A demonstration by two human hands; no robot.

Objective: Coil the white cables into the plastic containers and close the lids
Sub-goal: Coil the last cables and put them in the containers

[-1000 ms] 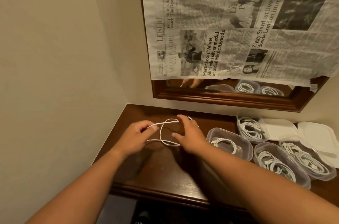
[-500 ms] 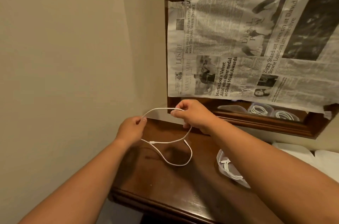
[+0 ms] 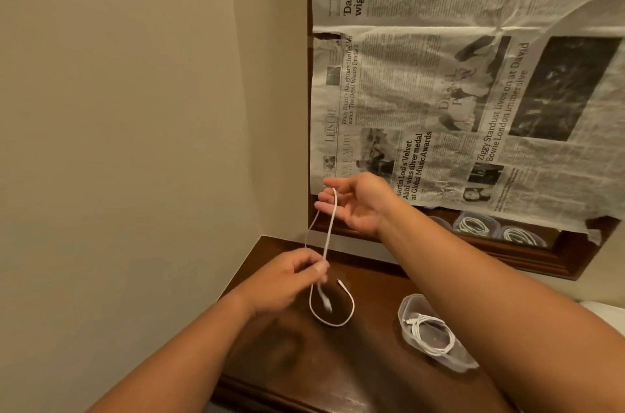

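A thin white cable (image 3: 329,226) hangs in a loop between both hands above the dark wooden table (image 3: 345,368). My right hand (image 3: 355,201) is raised, palm turned up, with the cable draped over its loosely spread fingers. Lower down, my left hand (image 3: 291,274) pinches the cable between thumb and fingers. Below it the cable's tail curls in a loop (image 3: 333,309) over the table. A clear plastic container (image 3: 436,335) with a coiled white cable inside stands open to the right, partly behind my right forearm.
The table sits in a corner, with a beige wall at left and back. A wooden-framed mirror (image 3: 490,257) covered with newspaper (image 3: 456,91) hangs behind; its uncovered strip reflects more containers. A white lid edge (image 3: 602,307) shows at far right.
Both hands lifted the cable off the table. My right hand rose and turned palm up, its grip loosened; my left hand moved under it, and the loop now hangs vertically.
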